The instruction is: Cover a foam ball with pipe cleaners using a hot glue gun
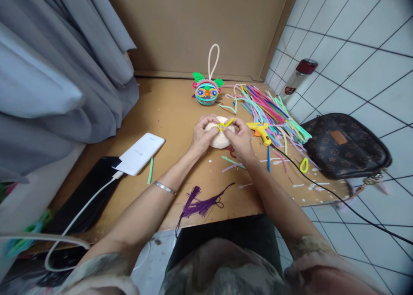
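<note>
The white ball (220,142) sits between my hands, the yellow strip (229,122) across its top. My left hand (202,134) curls round its near side, gripping it; my right hand (241,137) is nearly closed, pinching the strip. My forearms angle inward. Right of my right hand lies a glue gun (263,128).

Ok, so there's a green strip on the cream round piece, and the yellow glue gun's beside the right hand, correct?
Not green: the head view shows a yellow strip on the cream round piece. The yellow glue gun is indeed beside the right hand.
</note>
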Demonstrator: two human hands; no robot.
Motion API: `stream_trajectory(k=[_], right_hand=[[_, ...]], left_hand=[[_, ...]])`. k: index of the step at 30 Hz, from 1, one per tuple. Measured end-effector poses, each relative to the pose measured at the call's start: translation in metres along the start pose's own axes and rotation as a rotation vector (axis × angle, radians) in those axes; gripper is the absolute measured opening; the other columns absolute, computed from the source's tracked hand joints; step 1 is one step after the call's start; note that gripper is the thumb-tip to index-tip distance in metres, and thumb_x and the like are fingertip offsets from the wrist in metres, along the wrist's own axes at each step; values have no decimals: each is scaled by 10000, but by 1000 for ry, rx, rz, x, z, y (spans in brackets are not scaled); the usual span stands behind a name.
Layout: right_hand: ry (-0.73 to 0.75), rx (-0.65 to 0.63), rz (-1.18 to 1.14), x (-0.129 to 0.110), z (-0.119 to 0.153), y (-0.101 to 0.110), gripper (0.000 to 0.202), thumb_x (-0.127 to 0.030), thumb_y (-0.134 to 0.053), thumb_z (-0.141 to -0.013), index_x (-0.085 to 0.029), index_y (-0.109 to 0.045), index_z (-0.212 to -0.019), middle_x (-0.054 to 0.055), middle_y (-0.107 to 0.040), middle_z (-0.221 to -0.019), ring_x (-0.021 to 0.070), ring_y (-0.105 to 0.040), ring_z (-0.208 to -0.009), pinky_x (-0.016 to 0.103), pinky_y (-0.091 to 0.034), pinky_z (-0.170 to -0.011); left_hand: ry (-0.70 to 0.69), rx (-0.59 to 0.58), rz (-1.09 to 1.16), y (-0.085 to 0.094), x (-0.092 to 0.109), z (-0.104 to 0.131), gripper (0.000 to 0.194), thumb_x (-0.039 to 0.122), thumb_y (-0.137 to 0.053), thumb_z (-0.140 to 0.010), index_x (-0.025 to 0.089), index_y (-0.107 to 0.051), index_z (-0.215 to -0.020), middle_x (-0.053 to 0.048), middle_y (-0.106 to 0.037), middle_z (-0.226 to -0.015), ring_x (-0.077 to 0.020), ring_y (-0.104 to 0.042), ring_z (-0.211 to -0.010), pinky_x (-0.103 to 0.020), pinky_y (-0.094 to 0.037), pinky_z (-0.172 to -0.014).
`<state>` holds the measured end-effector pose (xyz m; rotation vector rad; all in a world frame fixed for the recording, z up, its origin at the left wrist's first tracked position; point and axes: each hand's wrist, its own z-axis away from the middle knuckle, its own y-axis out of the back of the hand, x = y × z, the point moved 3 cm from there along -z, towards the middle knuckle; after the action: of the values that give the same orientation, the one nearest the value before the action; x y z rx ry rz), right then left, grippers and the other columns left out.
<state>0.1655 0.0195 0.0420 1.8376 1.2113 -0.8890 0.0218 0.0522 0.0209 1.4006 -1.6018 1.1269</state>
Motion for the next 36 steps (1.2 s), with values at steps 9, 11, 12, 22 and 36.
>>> stream_trajectory(k=[9, 11, 12, 22, 36], right_hand=[[-24, 19, -23, -1, 1, -3, 116, -288, -690, -785, -248, -643, -884, 30, -679, -958, 240, -640, -1012, 401, -557, -943], [-33, 18, -41, -1, 1, -3, 129, -280, -693, -773, -245, -642, -886, 33, -678, -974, 242, -639, -1020, 403, -552, -950], [-40, 16, -50, -1, 1, -3, 136, -277, -695, -766, -244, -640, -886, 32, -676, -980, 241, -637, -1027, 403, -550, -952], [-113, -20, -106, -2, 2, -2, 180, -312, -714, -757, -248, -652, -913, 28, -673, -1023, 228, -628, -1030, 375, -542, -931], [-115, -119, -154, -3, -2, 6, 329, -422, -764, -732, -250, -676, -998, 37, -706, -1069, 220, -650, -997, 366, -558, -892]], left_hand=[[16, -46, 55, 2, 1, 3, 172, 249, -665, -652, 217, -697, -818, -87, -707, -1224, -312, -626, -1302, -443, -517, -1124], [17, -51, 70, 2, 1, 4, 176, 255, -659, -654, 219, -699, -822, -87, -707, -1234, -317, -622, -1311, -445, -516, -1120], [19, -53, 75, 2, 0, 4, 178, 261, -656, -655, 220, -700, -823, -86, -707, -1238, -318, -621, -1311, -446, -517, -1116], [31, -38, 88, 2, -1, 2, 181, 287, -692, -627, 225, -707, -796, -77, -724, -1195, -315, -622, -1301, -446, -519, -1100], [43, -19, 86, 2, -4, 0, 169, 283, -698, -647, 208, -696, -798, -78, -719, -1217, -284, -677, -1184, -422, -568, -1025]])
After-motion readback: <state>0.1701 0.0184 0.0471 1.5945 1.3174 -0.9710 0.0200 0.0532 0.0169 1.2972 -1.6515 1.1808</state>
